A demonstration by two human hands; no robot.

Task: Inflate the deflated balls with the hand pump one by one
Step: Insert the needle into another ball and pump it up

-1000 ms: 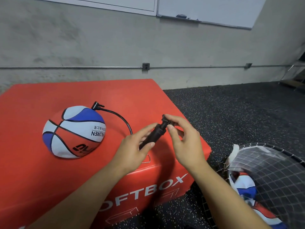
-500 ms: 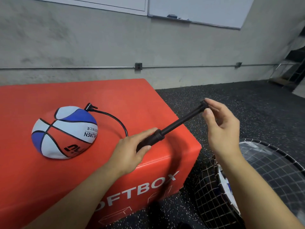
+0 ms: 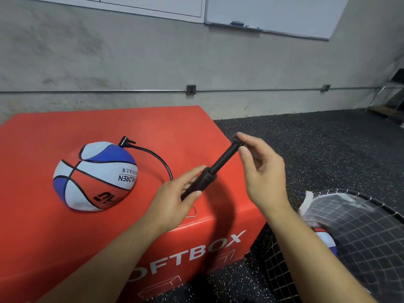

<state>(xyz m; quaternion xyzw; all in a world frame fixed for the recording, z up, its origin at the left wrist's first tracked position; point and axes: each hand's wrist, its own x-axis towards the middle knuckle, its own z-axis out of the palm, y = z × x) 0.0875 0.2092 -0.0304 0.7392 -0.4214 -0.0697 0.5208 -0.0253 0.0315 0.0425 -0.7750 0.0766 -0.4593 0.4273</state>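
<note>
Now the right hand (image 3: 262,171), gripping the pump (image 3: 209,173) handle, has pushed it closer to the barrel-holding left hand (image 3: 175,200).

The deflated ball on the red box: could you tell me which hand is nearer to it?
Left. The left hand is just right of the ball; the right hand is farther right.

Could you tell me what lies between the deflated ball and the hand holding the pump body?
In the head view, the black hose curves over the red box from the ball toward the left hand; otherwise bare red surface.
</note>
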